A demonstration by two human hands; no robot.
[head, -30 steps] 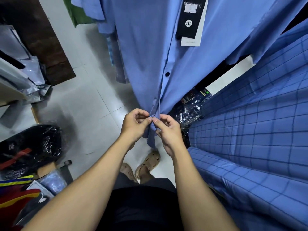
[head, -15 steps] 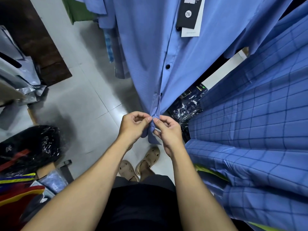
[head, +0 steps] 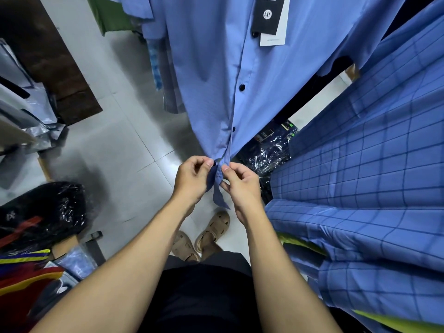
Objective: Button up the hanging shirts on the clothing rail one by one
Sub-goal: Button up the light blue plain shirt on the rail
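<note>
- Both hands have hardly travelled in the last second. They stay at the lowest stretch of the placket (head: 230, 140), but the fingertips that met earlier now sit slightly apart with cloth between them.
- Two bare forearms reach forward and converge, with the wrists bent a little inward.
- Thumb and forefinger of the left hand (head: 192, 181) pinch the left front edge. The right hand (head: 240, 183) pinches the right edge the same way, its other fingers curled loosely.
- A dark spot at the left thumb tip may be the last button, but it is too small to be sure.
- Directly ahead hangs the plain blue shirt (head: 211, 68), its loose tail dangling below the hands and over the sandals (head: 211, 227).
- The cloth looks thin, light and limp, so it will probably fold and slip. The doubled placket edge is stiffer and the better hold, taken just beside button and hole and kept gently taut.
- Higher up, dark buttons (head: 242, 87) sit closed along the front.
- A hang tag (head: 269, 18) marked 2XL hangs near the top, and a checked blue shirt (head: 360, 152) hangs to the right.
</note>
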